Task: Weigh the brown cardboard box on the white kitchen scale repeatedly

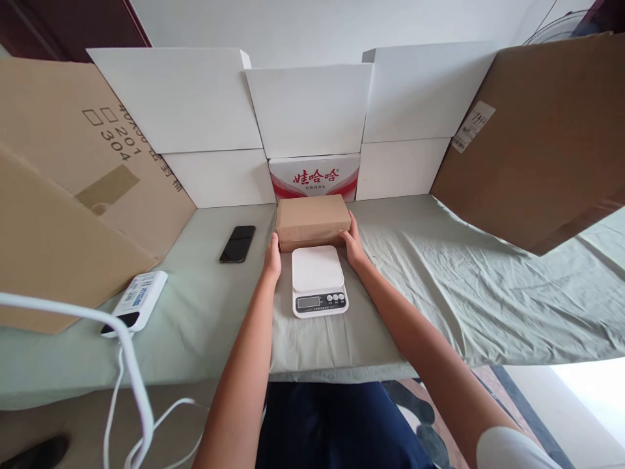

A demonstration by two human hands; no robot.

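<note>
A closed brown cardboard box (pixel 312 218) is gripped at its two ends by both of my hands, just behind the kitchen scale. My left hand (pixel 273 256) presses against its left end. On the right end, my right hand (pixel 353 242) has its thumb over the front face and its fingers along the side. The white digital kitchen scale (pixel 318 270) lies between my forearms, its bare platform toward the box and its display and buttons facing me. Whether the box rests on the cloth or is slightly lifted, I cannot tell.
Left of my hands lies a black phone (pixel 237 244). Farther left is a white device (pixel 139 299) with a cable. White boxes (pixel 312 111) line the back, above a red-and-white printed carton (pixel 315 177). Large cardboard panels (pixel 532 137) flank the cloth-covered table (pixel 488 293).
</note>
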